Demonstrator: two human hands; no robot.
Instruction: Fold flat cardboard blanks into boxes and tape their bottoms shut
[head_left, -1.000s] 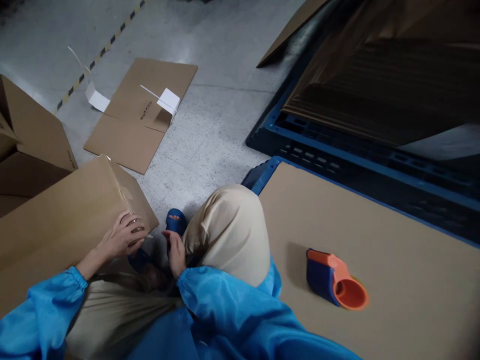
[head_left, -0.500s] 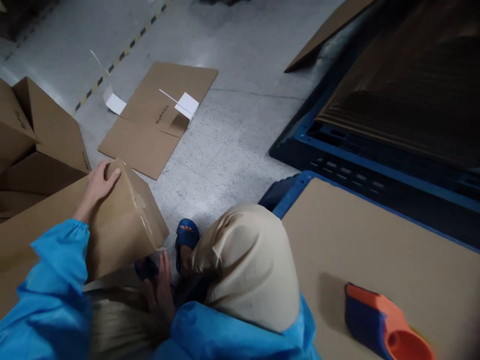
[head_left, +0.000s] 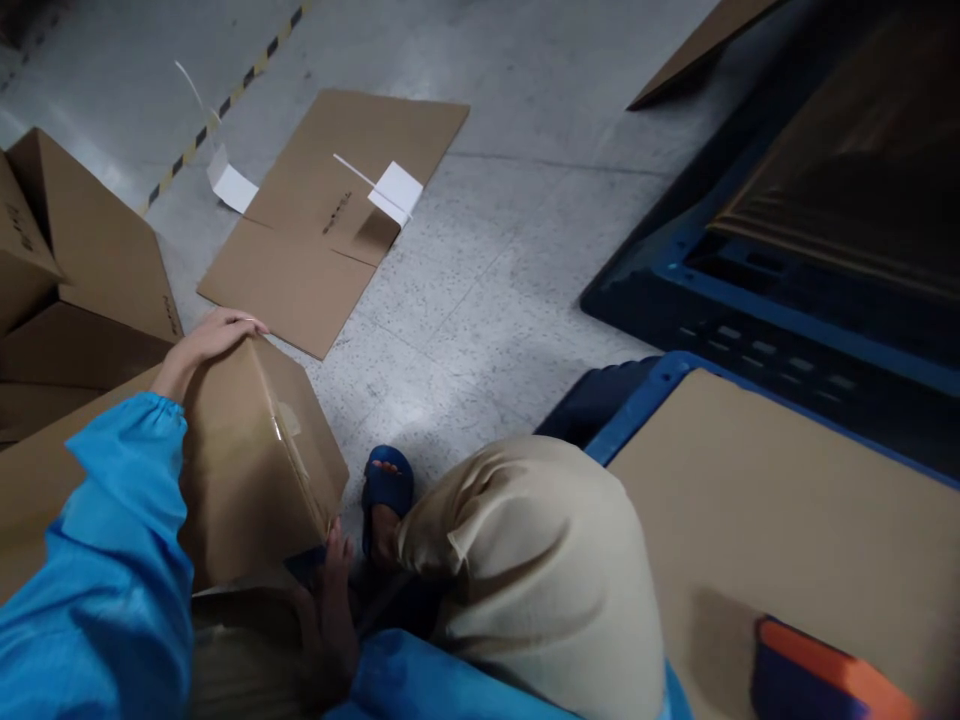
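Observation:
A taped brown cardboard box rests against my legs at the lower left. My left hand grips its far top corner, fingers curled over the edge. Under the box's near lower corner, my right hand presses against the bottom, fingers pointing up. Clear tape runs down the box's end seam. My bent knee in beige trousers and a blue sandal sit just right of the box.
An orange and blue tape dispenser lies on a cardboard sheet over a blue pallet at the right. A flattened carton lies on the floor ahead. Open cartons stand at the left. Stacked cardboard fills a second pallet at the far right.
My left hand left the box's taped end and moved up to its far top corner. My right hand shifted under the box's near corner. The view swung left.

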